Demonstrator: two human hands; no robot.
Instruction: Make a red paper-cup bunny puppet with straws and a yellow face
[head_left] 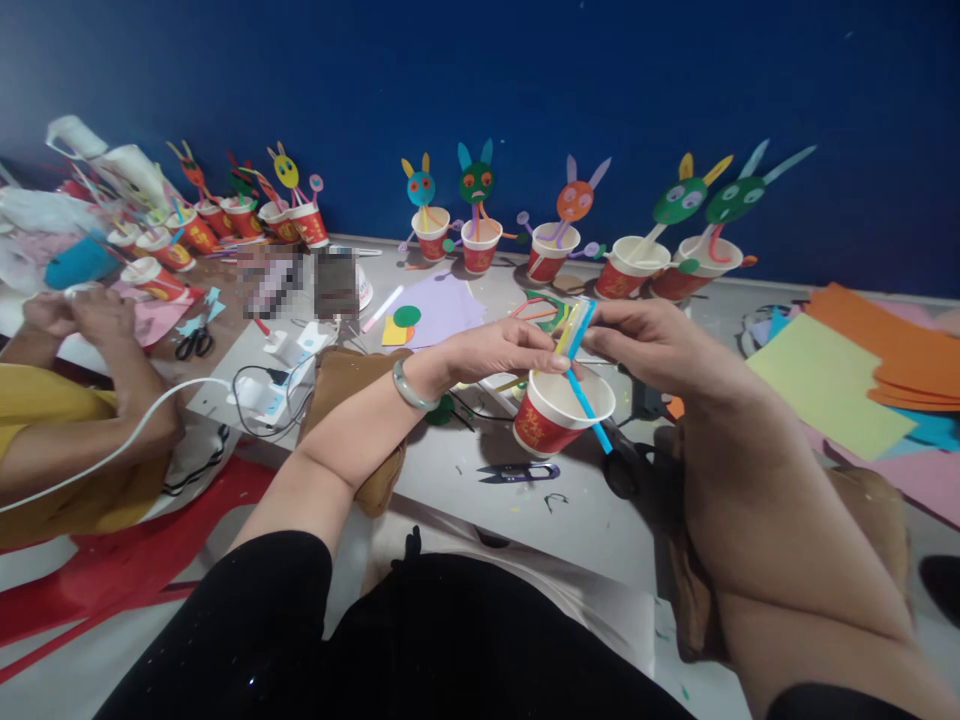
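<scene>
Above a red and white paper cup, my left hand pinches a yellow strip that looks like a straw. Fingers of my right hand close around the top of a blue straw, which slants down across the cup's front. The two strips cross between my fingertips, and their upper ends partly overlap. The cup stands on the table, slightly tilted in view. In front of it lie small thread snips, and black-handled scissors sit at its right, partly under my forearm.
Cups with paper rabbit-eared heads line the blue wall. Coloured paper sheets lie at right, lilac paper behind my left arm. Left are a power strip with cables, scissors and another person's hands.
</scene>
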